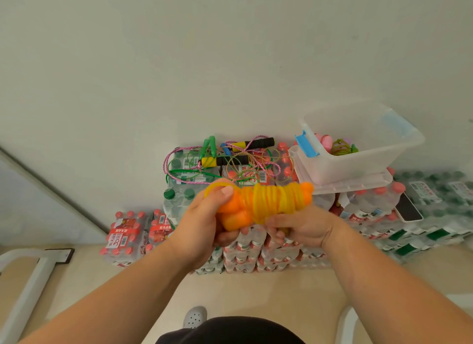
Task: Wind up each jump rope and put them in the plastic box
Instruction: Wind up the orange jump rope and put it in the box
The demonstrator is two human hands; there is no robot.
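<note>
Yellow rope (273, 199), orange handles (234, 215)

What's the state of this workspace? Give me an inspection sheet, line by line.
Surface: stacked bottle packs serve as the table.
Job's things: yellow rope wound round orange handles, in hand; tangled ropes on the packs; plastic box holding wound ropes.
Clutter: phone on the packs, right of the box.
Hands: left hand and right hand both grip the yellow rope.
Cables: nothing seen.
Surroundings: white wall, beige floor, grey shoe.
</note>
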